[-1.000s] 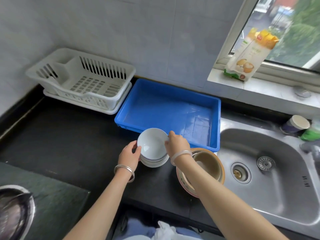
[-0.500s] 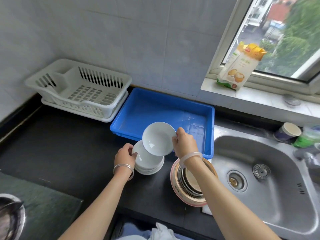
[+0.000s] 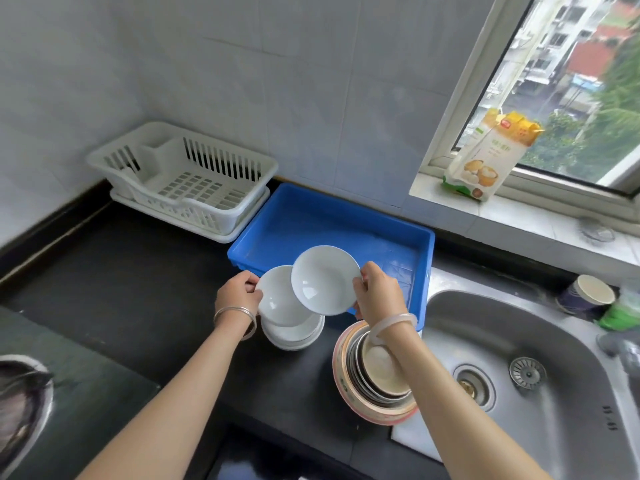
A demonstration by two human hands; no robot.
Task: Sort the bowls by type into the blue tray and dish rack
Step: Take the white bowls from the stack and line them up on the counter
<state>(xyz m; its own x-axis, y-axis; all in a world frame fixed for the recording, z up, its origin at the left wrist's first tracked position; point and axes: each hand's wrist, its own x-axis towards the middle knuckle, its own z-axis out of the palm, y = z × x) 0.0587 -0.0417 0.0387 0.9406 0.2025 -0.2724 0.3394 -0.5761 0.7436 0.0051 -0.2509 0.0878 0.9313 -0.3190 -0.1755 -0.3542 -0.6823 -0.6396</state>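
Note:
My right hand (image 3: 377, 296) pinches the rim of a small white bowl (image 3: 323, 278), held tilted in the air over the near edge of the blue tray (image 3: 426, 258). My left hand (image 3: 239, 296) grips the rim of the top bowl of a short stack of white bowls (image 3: 289, 327) on the black counter. A second stack of larger bowls (image 3: 374, 379), tan inside with a pink patterned outer one, stands to the right, partly hidden by my right forearm. The white dish rack (image 3: 183, 181) sits at the back left with nothing in it.
A steel sink (image 3: 533, 358) lies to the right, with a cup (image 3: 588, 294) and a green bottle (image 3: 620, 311) at its far rim. A food packet (image 3: 491, 157) leans on the window sill. A stove burner (image 3: 20, 407) is at the lower left.
My right hand lifted the top white bowl off the stack and carried it up and right toward the blue tray. My left hand stayed on the stack's rim.

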